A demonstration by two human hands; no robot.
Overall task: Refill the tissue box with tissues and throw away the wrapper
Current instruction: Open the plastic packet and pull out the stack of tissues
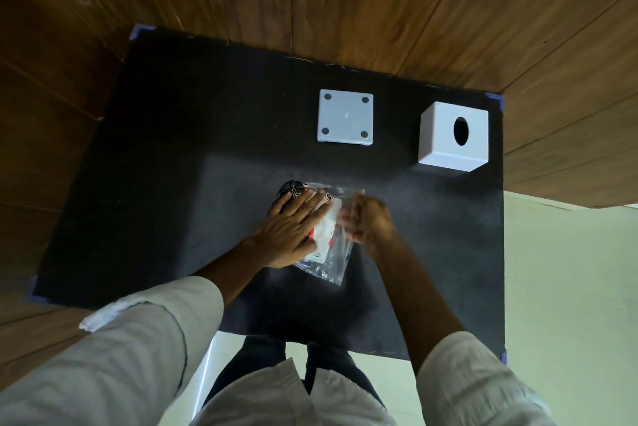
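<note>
Early stage: left hand (293, 232) flat, fingers spread on pack (324, 235), centre frame; right hand (369, 222) blurred, fingers apparently pinching wrapper (336, 261). Box (454, 135) open, base (345, 120) off, upper right; filling, disposal left.

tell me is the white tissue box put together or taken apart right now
Taken apart. The white cover, with its oval hole, stands alone on the black mat, and the base plate lies separately beside it.

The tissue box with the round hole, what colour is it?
White, seen clearly in the head view: tissue box.
</note>
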